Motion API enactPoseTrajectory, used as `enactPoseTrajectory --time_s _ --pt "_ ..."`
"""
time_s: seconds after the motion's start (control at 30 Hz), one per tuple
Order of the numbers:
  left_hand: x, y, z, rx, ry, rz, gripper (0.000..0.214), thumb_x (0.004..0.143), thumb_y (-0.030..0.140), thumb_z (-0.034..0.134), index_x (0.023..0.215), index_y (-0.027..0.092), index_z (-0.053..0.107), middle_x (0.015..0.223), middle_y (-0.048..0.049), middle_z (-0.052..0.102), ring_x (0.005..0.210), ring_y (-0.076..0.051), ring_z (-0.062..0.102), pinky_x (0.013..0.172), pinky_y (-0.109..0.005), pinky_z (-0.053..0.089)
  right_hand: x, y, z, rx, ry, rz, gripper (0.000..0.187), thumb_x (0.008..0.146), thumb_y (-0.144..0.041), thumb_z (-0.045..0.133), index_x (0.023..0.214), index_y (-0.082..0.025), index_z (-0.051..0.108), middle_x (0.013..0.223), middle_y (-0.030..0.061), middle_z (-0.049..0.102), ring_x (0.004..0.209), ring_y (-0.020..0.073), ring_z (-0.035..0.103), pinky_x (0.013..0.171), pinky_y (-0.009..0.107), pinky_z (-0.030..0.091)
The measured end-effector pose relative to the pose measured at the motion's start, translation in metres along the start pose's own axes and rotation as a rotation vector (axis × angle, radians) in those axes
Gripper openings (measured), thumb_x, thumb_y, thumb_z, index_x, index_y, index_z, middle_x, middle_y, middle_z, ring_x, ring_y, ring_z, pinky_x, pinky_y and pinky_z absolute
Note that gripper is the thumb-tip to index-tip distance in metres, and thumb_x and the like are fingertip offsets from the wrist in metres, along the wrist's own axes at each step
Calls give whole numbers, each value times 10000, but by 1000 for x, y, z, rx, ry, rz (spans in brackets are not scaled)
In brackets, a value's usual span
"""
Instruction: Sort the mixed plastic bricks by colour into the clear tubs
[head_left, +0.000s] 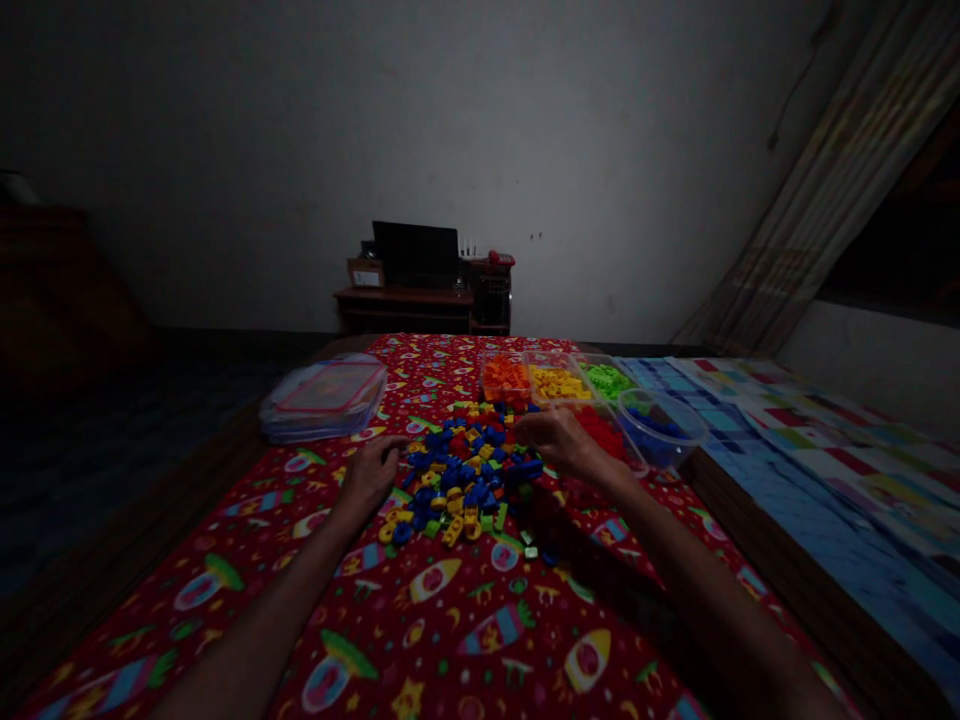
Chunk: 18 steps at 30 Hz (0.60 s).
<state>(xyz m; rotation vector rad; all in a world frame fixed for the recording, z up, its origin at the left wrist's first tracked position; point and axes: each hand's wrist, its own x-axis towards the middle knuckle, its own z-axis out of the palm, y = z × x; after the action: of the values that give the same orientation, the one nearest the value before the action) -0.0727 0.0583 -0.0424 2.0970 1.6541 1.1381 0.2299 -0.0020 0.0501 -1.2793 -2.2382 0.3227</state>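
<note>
A loose pile of small plastic building blocks (pixel 454 500), mostly blue and yellow with some green, lies on a red patterned cloth (pixel 442 640). At the pile's left edge rests my left hand (pixel 370 474), thumb and fingers a little apart, with nothing visible in it. My right hand (pixel 559 440) is over the pile's right side, beside a clear box of red blocks (pixel 600 428). Its fingers point left and are drawn together; whatever they may hold is hidden. Behind it stand open boxes of orange blocks (pixel 506 380), yellow blocks (pixel 559 383) and green blocks (pixel 607 380).
A round clear tub (pixel 679 440) with blue blocks stands at the right edge. Stacked clear lids (pixel 326 395) lie at the left. Beyond the table are a desk with a monitor (pixel 416 252) and, at right, a bed with a checked cover (pixel 810 450). The room is dim.
</note>
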Motion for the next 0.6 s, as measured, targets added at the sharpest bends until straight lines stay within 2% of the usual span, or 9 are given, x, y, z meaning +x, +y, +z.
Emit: enactPoseTrajectory --time_s 0.1,0.17,0.27,0.33,0.47,0.53,0.6 --pt "0 0 1 13 -1 16 396 735 299 379 917 147 696 927 -88 723 832 -227 667 796 -340 525 -12 -12 15 -239 -195 53 280 751 -25 473 880 -140 693 740 53 673 655 120 586 593 200 357" --pt "0 0 2 35 -7 36 394 732 291 380 912 148 701 936 -91 721 855 -229 662 818 -345 516 -16 -13 23 -398 -272 94 288 773 -56 469 947 -146 680 840 88 682 750 151 602 630 219 362" --pt "1 -2 5 57 -16 69 381 718 264 382 894 158 703 944 -89 719 869 -227 657 834 -345 511 -19 -10 35 -540 -304 136 363 807 -87 447 1115 -161 623 1014 123 660 915 184 591 710 239 374" --pt "1 -2 6 72 -17 101 370 713 247 380 875 164 702 941 -90 718 874 -225 655 844 -343 507 -20 -8 42 -577 -300 160 373 830 -91 418 1147 -164 601 991 123 658 905 182 589 711 242 367" --pt "1 -1 7 115 -18 164 358 718 233 375 860 176 699 941 -89 715 910 -223 645 871 -336 497 -21 -6 47 -541 -221 171 302 854 -120 394 1034 -141 635 847 112 663 745 165 587 621 241 333" --pt "1 0 7 127 -19 180 362 718 231 373 875 177 695 949 -86 712 918 -221 641 875 -333 496 -21 -4 43 -471 -110 151 279 850 -135 404 993 -134 645 798 99 663 692 158 579 596 237 327" --pt "1 -1 8 132 -21 184 370 714 232 371 886 166 692 959 -94 708 920 -224 639 880 -337 493 -19 0 35 -335 71 125 267 838 -143 423 968 -132 655 775 85 667 683 152 583 602 227 349"
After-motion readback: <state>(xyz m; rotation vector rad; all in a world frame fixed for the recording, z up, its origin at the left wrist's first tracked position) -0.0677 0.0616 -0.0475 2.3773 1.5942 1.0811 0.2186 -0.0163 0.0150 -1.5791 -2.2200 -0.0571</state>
